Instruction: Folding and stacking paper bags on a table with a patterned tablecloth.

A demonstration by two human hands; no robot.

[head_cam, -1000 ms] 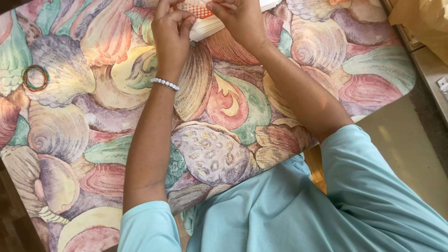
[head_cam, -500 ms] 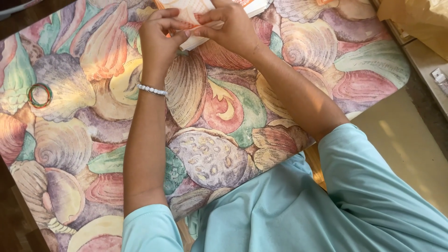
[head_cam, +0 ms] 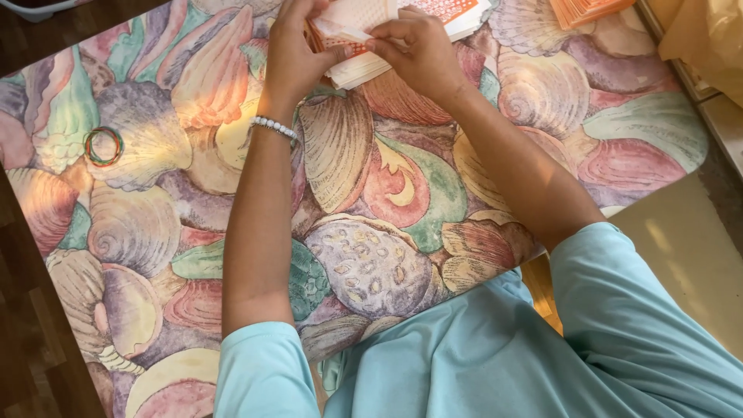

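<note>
My left hand [head_cam: 292,56] and my right hand [head_cam: 414,53] meet at the far edge of a table covered by a seashell-patterned cloth [head_cam: 371,232]. Both pinch a thin stack of orange-and-white patterned paper sheets [head_cam: 352,39], held just above the cloth. More of the same paper [head_cam: 457,11] lies flat beyond my right hand. A white bead bracelet [head_cam: 275,128] circles my left wrist. I wear a light blue short-sleeved shirt [head_cam: 480,348].
A small bundle of coloured rubber bands [head_cam: 104,145] lies on the cloth at the left. Another orange stack [head_cam: 588,9] sits at the top right. A tan surface [head_cam: 689,248] adjoins the cloth's right side; dark wooden floor [head_cam: 23,325] shows at the left.
The view has tilted down, so hands and paper sit lower in frame. My fingers have shifted on the sheets, with both hands pinching the stack closer together.
</note>
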